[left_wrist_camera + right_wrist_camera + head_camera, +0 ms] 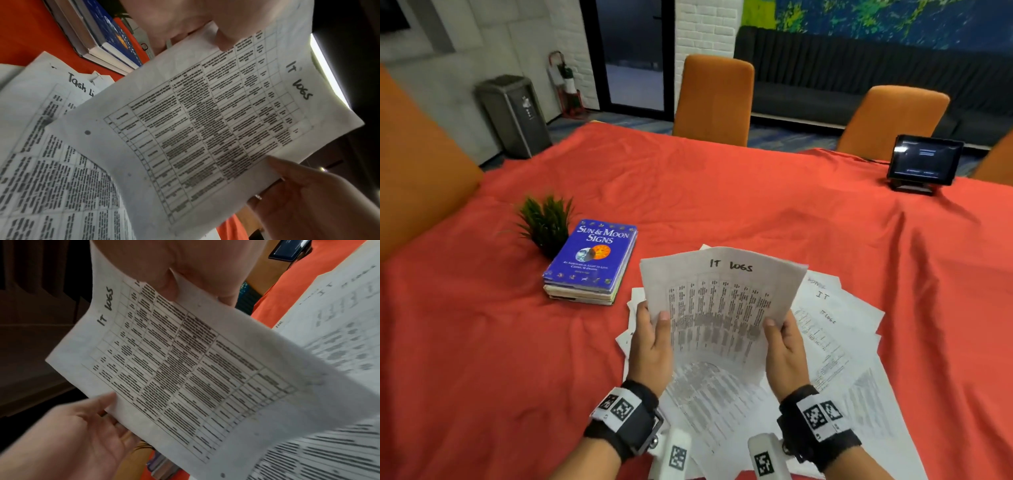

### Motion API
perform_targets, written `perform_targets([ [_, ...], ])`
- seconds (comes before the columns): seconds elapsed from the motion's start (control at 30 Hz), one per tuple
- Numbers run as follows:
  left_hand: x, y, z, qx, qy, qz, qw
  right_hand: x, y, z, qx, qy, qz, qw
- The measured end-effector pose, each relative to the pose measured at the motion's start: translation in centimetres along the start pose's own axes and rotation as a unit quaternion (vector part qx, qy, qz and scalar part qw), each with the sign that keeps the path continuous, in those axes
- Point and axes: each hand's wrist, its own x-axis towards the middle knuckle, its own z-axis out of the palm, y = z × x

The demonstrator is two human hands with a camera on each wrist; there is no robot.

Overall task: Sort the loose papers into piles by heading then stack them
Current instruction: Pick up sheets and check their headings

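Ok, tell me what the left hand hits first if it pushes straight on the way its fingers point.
Probably nothing but bare red tablecloth: the left hand, gripping the IT logs sheet, seems to point right of the books.

**"IT LOGS" sheet raised above the loose papers**

A white sheet [722,301] headed "IT LOGS" in black handwriting, printed with a dense table, is lifted and tilted up, bowed along its length. Beneath it, loose papers [839,329] lie fanned and overlapping on the near side; one at right reads "IT LOGS", another [51,97] reads "Task Li…".
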Motion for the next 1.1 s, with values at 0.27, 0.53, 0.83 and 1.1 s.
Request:
perform_targets([
  [0.27,-0.1,-0.1,-6.7,0.075,0.07,-0.026,0.994,1.8,-2.7,4.6,-0.015,-0.075,0.019,0.997],
  [0.53,-1.8,-6.5,-22.7,0.172,0.188,-0.245,0.935,0.8,-0.7,7.0,-0.068,-0.175,0.102,0.977],
  [0.83,-2.9,-12.3,-30.6,0.286,0.177,-0.417,0.844,-0.9,5.1,1.5,-0.148,-0.139,0.188,0.961],
  [1.1,-2.0,-9.4,-27.8,0.401,0.266,-0.39,0.785,-0.9,9.6,-3.1,-0.293,-0.067,0.243,0.922],
])
